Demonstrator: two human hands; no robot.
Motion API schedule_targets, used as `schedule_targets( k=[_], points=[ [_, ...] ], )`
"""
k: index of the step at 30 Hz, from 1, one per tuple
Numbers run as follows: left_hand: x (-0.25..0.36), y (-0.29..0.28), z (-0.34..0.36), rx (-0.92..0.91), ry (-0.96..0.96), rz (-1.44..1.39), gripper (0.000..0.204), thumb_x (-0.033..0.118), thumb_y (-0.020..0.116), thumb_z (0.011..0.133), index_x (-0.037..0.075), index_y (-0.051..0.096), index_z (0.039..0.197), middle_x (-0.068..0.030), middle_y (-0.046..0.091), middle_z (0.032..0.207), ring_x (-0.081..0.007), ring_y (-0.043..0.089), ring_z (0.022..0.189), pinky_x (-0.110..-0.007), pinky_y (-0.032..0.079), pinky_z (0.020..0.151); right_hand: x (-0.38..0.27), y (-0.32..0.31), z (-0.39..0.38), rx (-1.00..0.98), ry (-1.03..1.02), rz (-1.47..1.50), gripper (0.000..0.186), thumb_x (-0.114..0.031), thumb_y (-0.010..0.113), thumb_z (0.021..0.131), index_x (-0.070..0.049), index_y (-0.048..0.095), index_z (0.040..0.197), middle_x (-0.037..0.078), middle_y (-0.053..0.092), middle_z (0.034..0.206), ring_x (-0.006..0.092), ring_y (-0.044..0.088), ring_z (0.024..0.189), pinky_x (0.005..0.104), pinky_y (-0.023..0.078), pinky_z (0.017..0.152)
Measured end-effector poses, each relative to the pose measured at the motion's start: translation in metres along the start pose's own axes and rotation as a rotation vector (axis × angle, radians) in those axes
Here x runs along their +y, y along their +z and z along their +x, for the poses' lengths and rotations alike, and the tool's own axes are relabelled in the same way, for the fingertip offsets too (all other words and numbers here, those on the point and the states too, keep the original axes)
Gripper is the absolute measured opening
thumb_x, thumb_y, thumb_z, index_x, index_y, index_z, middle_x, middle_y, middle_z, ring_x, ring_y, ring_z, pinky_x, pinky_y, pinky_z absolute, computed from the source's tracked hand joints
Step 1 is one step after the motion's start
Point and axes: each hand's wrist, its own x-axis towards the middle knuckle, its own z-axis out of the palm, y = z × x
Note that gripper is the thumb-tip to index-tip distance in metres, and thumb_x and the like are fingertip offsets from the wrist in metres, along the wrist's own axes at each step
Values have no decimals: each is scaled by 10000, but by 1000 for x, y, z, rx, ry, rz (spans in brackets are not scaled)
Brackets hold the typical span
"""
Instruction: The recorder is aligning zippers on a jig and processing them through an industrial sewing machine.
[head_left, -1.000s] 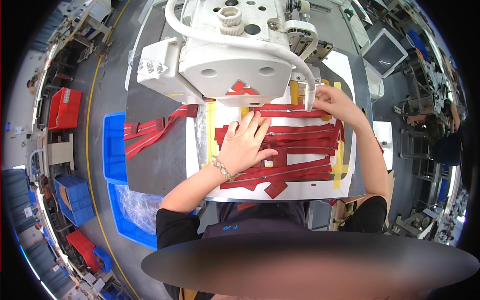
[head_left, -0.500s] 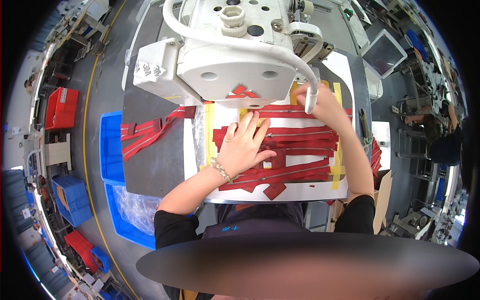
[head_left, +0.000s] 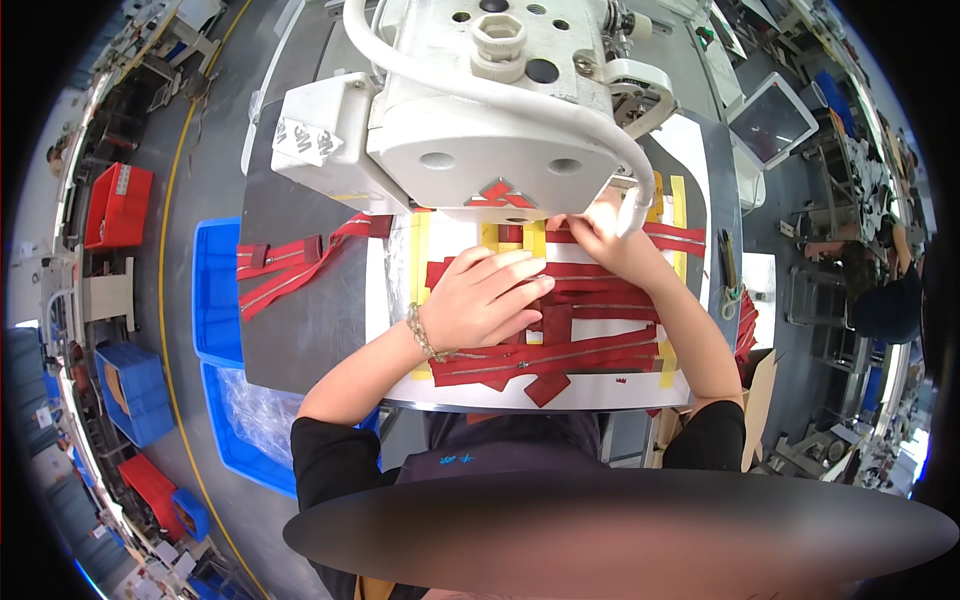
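Upper red zipper (head_left: 675,237) runs 9-to-3 o'clock, at 2 o'clock from your flat left hand (head_left: 485,302); right hand (head_left: 612,240) nearer, grip indiscernible

A grey table (head_left: 310,345) carries a white sheet (head_left: 600,391) crossed by yellow tape (head_left: 680,200). Red zips (head_left: 590,350) lie across the sheet, roughly side by side, some overlapping. More red strips (head_left: 288,252) lie on the bare top at left, reaching the edge. A slim dark tool (head_left: 728,262) lies near the right edge.

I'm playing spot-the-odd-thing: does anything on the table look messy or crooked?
Yes: a red tab near the front of the table looks askew, turned cornerwise while the zippers lie mostly sideways.
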Motion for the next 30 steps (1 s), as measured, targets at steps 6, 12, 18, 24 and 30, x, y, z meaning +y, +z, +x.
schedule_targets(
  k=[6, 12, 18, 24, 30],
  points=[
    [-3, 10, -10, -167, 17, 80, 581, 418, 710, 746, 14, 612, 1153, -141, 584, 1239, -277, 542, 1179, -409, 416, 978, 8, -2, -27, -69, -100, -378, 246, -17, 641, 774, -106, 656, 1003, 55, 637, 1146, 289, 580, 1068, 423, 443, 917],
    [-1, 14, -9, -232, -53, 9, 739, 484, 724, 701, -22, 558, 1213, -188, 568, 1244, -315, 527, 1198, -439, 388, 1038, 20, 7, -44, -32, -41, -374, 357, -2, 619, 794, -117, 650, 1130, 74, 621, 1215, 300, 563, 1142, 418, 465, 941],
    [0, 14, -10, -236, -101, -1, 763, 509, 721, 697, -21, 553, 1220, -190, 570, 1228, -320, 536, 1169, -447, 393, 1019, 18, 7, -47, -84, 24, -456, 363, -14, 594, 804, -124, 652, 1145, 77, 619, 1205, 299, 581, 1100, 416, 476, 931],
    [0, 15, -8, -261, -141, -41, 747, 497, 724, 697, -24, 563, 1207, -186, 574, 1201, -316, 540, 1144, -412, 412, 977, 24, 7, -45, -66, -78, -474, 366, 1, 584, 778, -60, 627, 1137, 66, 607, 1234, 246, 563, 1167, 422, 470, 971],
    [0, 13, -9, -206, -118, -40, 689, 499, 683, 748, -41, 579, 1163, -156, 609, 1118, -266, 584, 1020, -347, 460, 887, 18, 7, -40, 1, -140, -527, 361, -27, 602, 759, -77, 633, 1115, 72, 627, 1202, 239, 586, 1144, 401, 485, 948]
  ],
)
